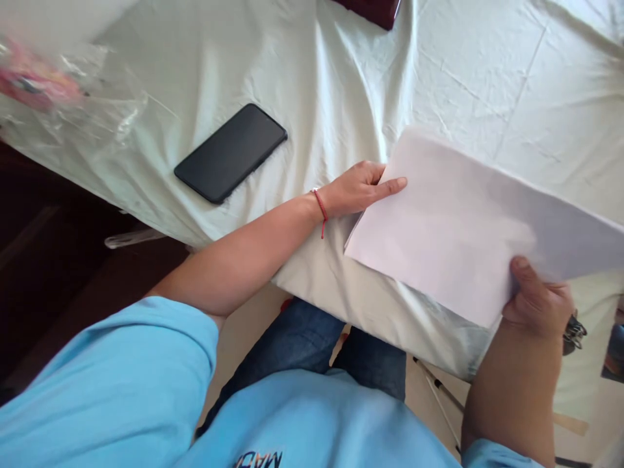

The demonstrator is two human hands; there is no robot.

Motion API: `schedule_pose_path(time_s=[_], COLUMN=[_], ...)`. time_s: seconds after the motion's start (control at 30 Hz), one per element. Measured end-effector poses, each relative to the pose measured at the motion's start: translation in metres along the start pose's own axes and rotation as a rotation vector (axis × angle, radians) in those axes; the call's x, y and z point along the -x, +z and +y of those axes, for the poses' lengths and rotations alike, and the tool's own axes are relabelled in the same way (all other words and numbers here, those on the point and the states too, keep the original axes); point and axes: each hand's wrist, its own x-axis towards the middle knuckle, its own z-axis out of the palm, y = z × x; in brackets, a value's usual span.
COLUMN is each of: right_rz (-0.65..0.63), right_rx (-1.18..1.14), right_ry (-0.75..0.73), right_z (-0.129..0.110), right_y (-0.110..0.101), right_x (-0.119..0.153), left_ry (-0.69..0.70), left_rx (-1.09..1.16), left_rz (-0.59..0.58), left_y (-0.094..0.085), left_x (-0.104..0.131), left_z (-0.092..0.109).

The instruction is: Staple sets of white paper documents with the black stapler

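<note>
Several sheets of white paper (453, 214) are held up over the table between my two hands. My left hand (363, 187) pinches their left edge, its thumb on top and the other fingers beneath, mostly hidden. A red string bracelet (320, 205) circles that wrist. My right hand (539, 296) grips the front edge toward the right, thumb on the upper face, its fingers out of sight under the sheets. To the right of my right hand the paper bends and stretches to the picture's edge. A black smartphone (231, 153) lies flat to the left of my left hand.
A pale, wrinkled cloth (302, 84) covers the table. Clear plastic wrapping with a pink item (39, 78) sits at the far left. A dark red object (373, 10) shows at the top edge. Beside my right wrist is a small dark metallic item (574, 331). Thin tripod-like legs (441, 390) stand below the table edge.
</note>
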Motion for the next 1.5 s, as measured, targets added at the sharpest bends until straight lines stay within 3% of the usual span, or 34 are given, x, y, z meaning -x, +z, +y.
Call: schedule_pose_path(time_s=[0.13,0.3,0.5,0.73,0.97,1.27,1.5], right_rz=[-0.011,-0.08,-0.087,-0.048,-0.042,-0.027,-0.117], right_rx=[0.1,0.153,0.18,0.168,0.171,0.185,0.349], right_ry=[0.186,0.337,0.365,0.33,0.327,0.301,0.422], right_z=[0.004,0.004,0.003,0.01,0.013,0.015,0.007], right_y=[-0.021,-0.035,-0.042,-0.054,-0.064,-0.065,-0.066], right_x=[0.007,0.015,0.02,0.019,0.02,0.02,0.02], left_ry=[-0.065,-0.098,-0.046,0.069,-0.044,-0.043,-0.006], left_rx=[0.094,-0.097,-0.262,-0.166,-0.188,-0.182,-0.157], left_rz=[0.042,0.121,-0.003,-0.04,-0.019,-0.012,0.068], left_y=[0.0,-0.001,-0.003,0.002,0.002,0.001,0.006], left_x=[-0.004,-0.003,-0.002,-0.001,-0.002,-0.004,-0.003], left_z=[-0.002,-0.002,0.008,0.002,0.015,0.015,0.008])
